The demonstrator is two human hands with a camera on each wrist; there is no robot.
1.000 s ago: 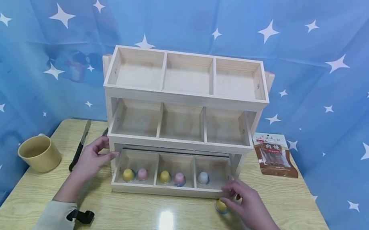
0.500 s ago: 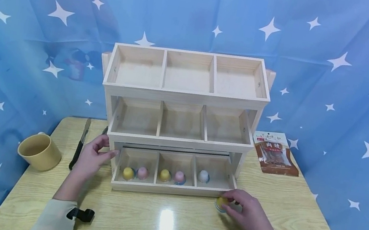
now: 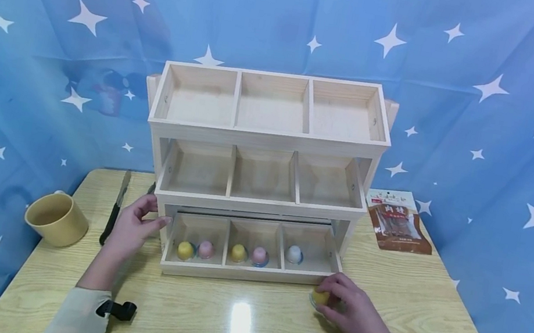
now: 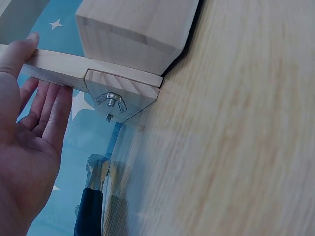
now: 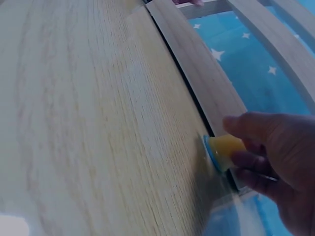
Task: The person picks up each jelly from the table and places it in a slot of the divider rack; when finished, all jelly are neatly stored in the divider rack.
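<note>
A pale wooden three-tier shelf stands on the table, each tray split into three compartments. My left hand grips its left upright, thumb on one side and fingers on the other. At the shelf's front right corner, my right hand pinches a small yellow jelly cup, wide lid side down, close over the table. The bottom tray holds a yellow and a pink jelly cup on the left, another yellow and pink one in the middle, and a white one on the right.
At the left stands a yellow mug, with a black-handled knife between it and the shelf. A brown and white food packet lies at the back right. A blue starred curtain hangs around the table.
My right hand has come down from the bottom tray's right corner onto the yellow jelly cup on the table and taken hold of it. My left hand stays on the upright.
</note>
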